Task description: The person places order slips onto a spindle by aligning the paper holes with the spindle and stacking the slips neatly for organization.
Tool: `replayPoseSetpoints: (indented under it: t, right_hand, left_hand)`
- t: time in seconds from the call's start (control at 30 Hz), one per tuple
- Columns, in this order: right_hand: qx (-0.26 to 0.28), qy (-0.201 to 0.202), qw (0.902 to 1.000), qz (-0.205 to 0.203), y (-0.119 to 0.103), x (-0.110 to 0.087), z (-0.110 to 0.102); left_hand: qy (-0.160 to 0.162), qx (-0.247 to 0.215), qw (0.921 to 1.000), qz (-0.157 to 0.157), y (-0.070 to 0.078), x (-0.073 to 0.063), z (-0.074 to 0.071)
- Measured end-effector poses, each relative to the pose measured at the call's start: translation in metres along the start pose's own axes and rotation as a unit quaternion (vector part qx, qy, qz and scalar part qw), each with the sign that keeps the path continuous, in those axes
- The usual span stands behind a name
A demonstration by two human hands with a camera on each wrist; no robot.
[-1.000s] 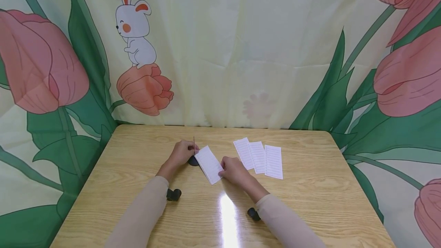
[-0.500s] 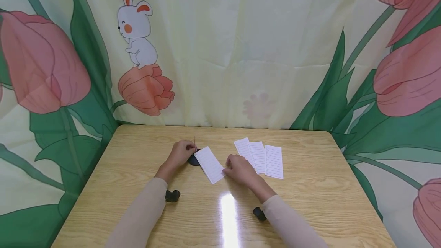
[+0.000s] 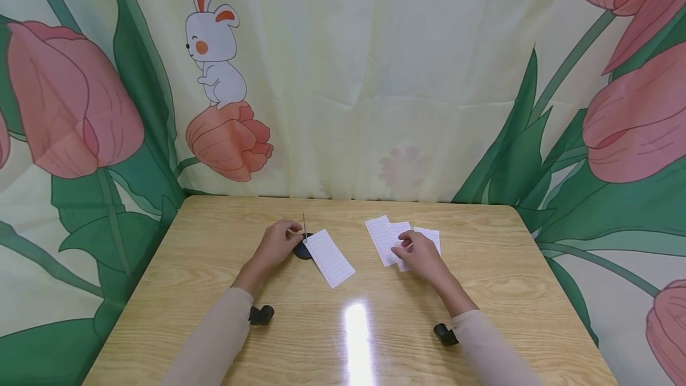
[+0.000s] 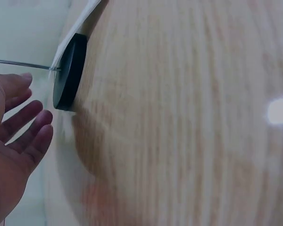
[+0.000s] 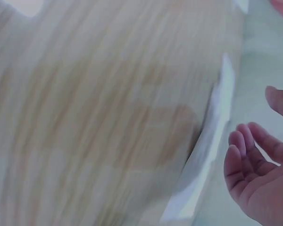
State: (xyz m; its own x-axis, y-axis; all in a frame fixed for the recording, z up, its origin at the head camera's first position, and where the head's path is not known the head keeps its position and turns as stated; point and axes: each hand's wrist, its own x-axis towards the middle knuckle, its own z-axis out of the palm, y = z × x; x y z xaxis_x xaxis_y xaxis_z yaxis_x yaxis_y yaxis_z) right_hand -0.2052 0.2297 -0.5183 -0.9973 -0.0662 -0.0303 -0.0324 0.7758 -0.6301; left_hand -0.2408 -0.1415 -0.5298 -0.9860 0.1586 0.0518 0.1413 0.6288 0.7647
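Note:
A paper spike with a round black base (image 3: 302, 251) and a thin upright metal rod (image 4: 23, 63) stands on the table. A lined white slip (image 3: 331, 260) is stuck on the rod near the base and slants to the front right. My left hand (image 3: 278, 241) is just left of the rod, fingers loosely bent and apart from it. Three more slips lie to the right: a left one (image 3: 378, 237), a middle one (image 3: 399, 229) and a right one (image 3: 431, 235). Over the last two hovers my right hand (image 3: 423, 255), thumb and fingers spread with nothing between them.
The wooden table (image 3: 300, 338) reaches back to a curtain (image 3: 332, 106) printed with tulips and a rabbit. A bright light reflection (image 3: 358, 338) shows on the tabletop. Black wrist cameras (image 3: 261, 315) sit at both sleeves.
My right hand has let go of the slip on the spike and moved right, over the loose slips. The left hand has drawn slightly away from the rod, its fingers loosening.

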Motion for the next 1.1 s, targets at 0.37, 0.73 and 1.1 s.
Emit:
replayPoseSetpoints:
  t: [0.37,0.73,1.1]
  right_hand:
    - [-0.042,0.016,0.9969,0.064,0.044,-0.008,-0.016]
    - [-0.075,0.024,0.9945,0.069,0.060,-0.018,-0.021]
    - [-0.123,0.025,0.9881,0.089,0.063,-0.030,-0.027]
  left_hand:
    - [-0.011,0.014,0.9998,0.004,-0.007,-0.012,0.002]
    - [-0.036,0.035,0.9987,0.010,-0.011,-0.012,0.010]
    - [-0.043,0.055,0.9976,-0.001,-0.008,-0.015,0.012]
